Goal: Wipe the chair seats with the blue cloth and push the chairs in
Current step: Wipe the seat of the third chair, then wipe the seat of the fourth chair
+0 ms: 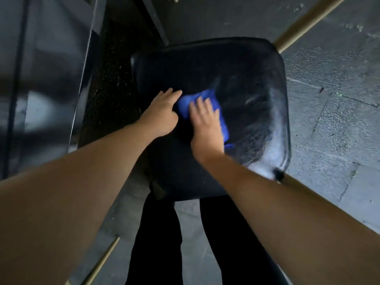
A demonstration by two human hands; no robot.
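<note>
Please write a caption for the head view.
Right hand presses blue cloth on black chair seat; left hand alongside.

Grey stone-tiled floor (333, 83) spreads to the right, catching daylight. On the left stands a glossy dark bench (47, 64) with reflections. A brass-coloured leg (304, 21) slants at far right.

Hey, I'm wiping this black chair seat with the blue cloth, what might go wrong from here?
1. The blue cloth is bunched under your right hand, so it may cover little area and leave the whitish streaks at the seat's right edge.
2. Your left hand rests on the chair seat beside the cloth; it may smudge the glossy surface.
3. The table edge sits close on the left, so a wide stroke might knock your knuckles.
</note>
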